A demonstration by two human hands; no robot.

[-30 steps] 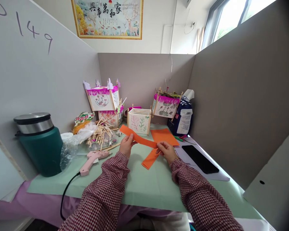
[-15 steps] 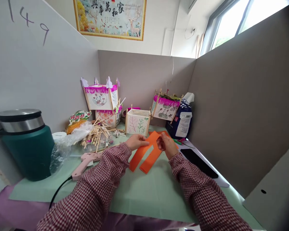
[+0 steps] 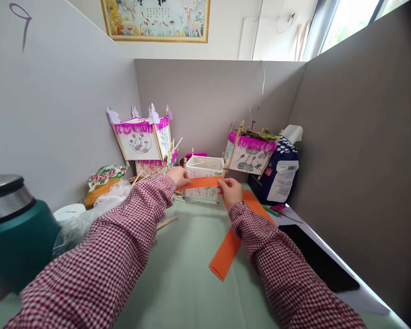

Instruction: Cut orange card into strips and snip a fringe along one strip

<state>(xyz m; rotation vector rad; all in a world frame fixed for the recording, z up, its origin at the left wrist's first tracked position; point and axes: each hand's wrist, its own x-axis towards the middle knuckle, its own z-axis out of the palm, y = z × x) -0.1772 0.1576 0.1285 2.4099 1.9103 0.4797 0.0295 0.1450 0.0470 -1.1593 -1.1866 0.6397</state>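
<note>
Stretched level between my two hands is an orange paper strip (image 3: 202, 182). My left hand (image 3: 178, 177) pinches its left end, and my right hand (image 3: 230, 190) pinches the right end. The strip crosses in front of a small white lantern (image 3: 205, 193) with a stick frame and plant drawings, hiding part of its front face. Whether the strip touches the lantern I cannot tell. Another orange strip (image 3: 225, 256) lies on the table below my right hand, partly covered by my forearm. More orange paper (image 3: 256, 205) lies beside my right wrist.
Decorated lanterns with pink fringe stand at back left (image 3: 140, 140) and back right (image 3: 248, 153). A dark blue bag (image 3: 277, 178) leans at the right. A black phone-like slab (image 3: 320, 256) lies at right. A green tumbler (image 3: 20, 242) and plastic bag (image 3: 85, 224) stand at left.
One orange strip has been lifted off the table, and both hands have carried it forward to the white lantern's front, holding it level. The view has shifted closer.
</note>
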